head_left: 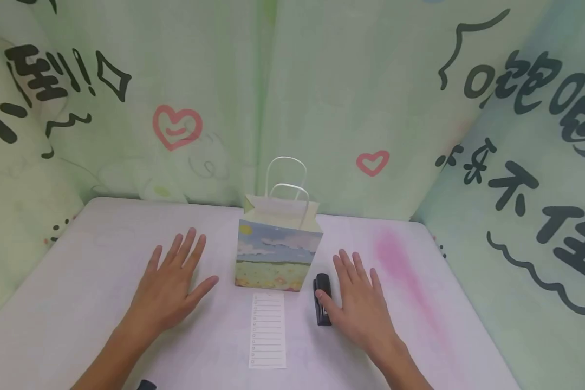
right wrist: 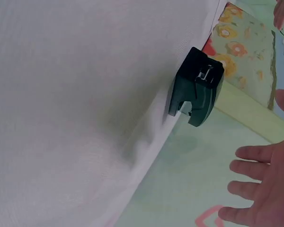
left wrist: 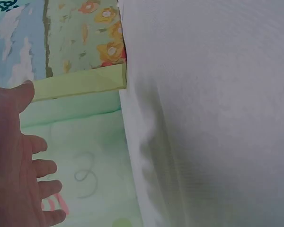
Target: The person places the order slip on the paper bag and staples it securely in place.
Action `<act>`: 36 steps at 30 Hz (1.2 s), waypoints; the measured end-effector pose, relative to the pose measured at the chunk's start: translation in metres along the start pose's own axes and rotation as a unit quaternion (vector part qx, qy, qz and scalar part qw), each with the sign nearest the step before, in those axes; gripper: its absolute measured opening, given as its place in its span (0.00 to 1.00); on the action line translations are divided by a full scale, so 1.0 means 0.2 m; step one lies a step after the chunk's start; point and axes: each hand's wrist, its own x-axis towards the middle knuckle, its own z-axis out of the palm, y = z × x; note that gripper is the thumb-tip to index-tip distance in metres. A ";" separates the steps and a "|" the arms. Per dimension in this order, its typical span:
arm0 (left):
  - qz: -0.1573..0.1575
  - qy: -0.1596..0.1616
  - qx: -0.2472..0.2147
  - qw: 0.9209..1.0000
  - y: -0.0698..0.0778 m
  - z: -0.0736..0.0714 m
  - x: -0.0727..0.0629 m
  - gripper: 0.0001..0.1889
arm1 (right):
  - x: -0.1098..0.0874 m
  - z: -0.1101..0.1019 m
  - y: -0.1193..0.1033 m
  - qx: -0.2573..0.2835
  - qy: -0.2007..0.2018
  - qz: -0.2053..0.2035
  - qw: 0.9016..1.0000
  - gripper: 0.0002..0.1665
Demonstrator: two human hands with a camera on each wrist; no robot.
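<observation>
A paper gift bag (head_left: 278, 254) with a painted sky and flower meadow stands upright on the table, its two white loop handles raised. In front of it lies a narrow white checklist slip (head_left: 267, 331) with ruled lines. To the slip's right sits a black stapler (head_left: 323, 287), also in the right wrist view (right wrist: 199, 85). My left hand (head_left: 168, 290) hovers left of the bag with fingers spread and nothing in it. Over the table right of the stapler is my right hand (head_left: 363, 303), fingers straight, its thumb overlapping the stapler in the head view.
The white table (head_left: 214, 346) has a pink stain (head_left: 395, 252) on its right side. Pale green curtains (head_left: 322, 97) with hearts and black lettering enclose the back and sides. A small dark object (head_left: 147, 385) shows at the bottom edge, near the left forearm.
</observation>
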 end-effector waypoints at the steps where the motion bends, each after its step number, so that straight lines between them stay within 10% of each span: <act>1: 0.001 0.001 0.000 1.000 0.00 0.00 0.00 0.46 | -0.01 0.00 -0.01 -0.002 0.002 -0.003 1.000 0.49; 12: 0.014 0.003 -0.030 0.999 0.04 -0.02 0.06 0.45 | -0.02 -0.03 -0.13 0.018 0.024 -0.029 0.999 0.39; 36: 0.051 0.042 -0.112 0.991 0.13 -0.06 0.17 0.43 | 0.12 0.03 -0.29 0.035 -0.134 -0.112 0.984 0.20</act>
